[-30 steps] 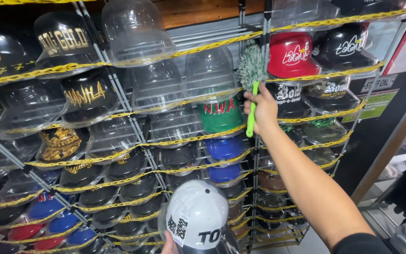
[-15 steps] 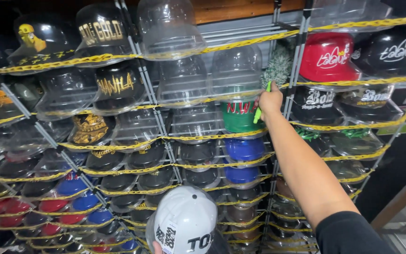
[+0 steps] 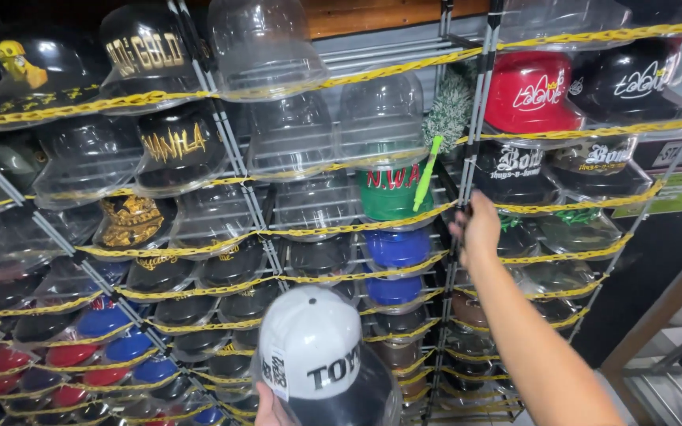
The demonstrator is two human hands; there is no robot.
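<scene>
At lower centre, the left hand (image 3: 274, 406) grips a white-crowned, black-brimmed cap in a clear plastic dome (image 3: 321, 363), held below the wire rack of stacked cap domes (image 3: 222, 126). Further right, a fluffy duster with a green plastic handle (image 3: 436, 142) hangs tucked in the rack; the right hand (image 3: 479, 229) is just below it, fingers loosely open, empty. Wedged so lightly, the duster could slip down.

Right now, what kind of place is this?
Likely a cap shop or stall. Wire racks hold rows of caps in clear plastic domes, a green duster hangs there, and the left hand holds a white cap.
</scene>
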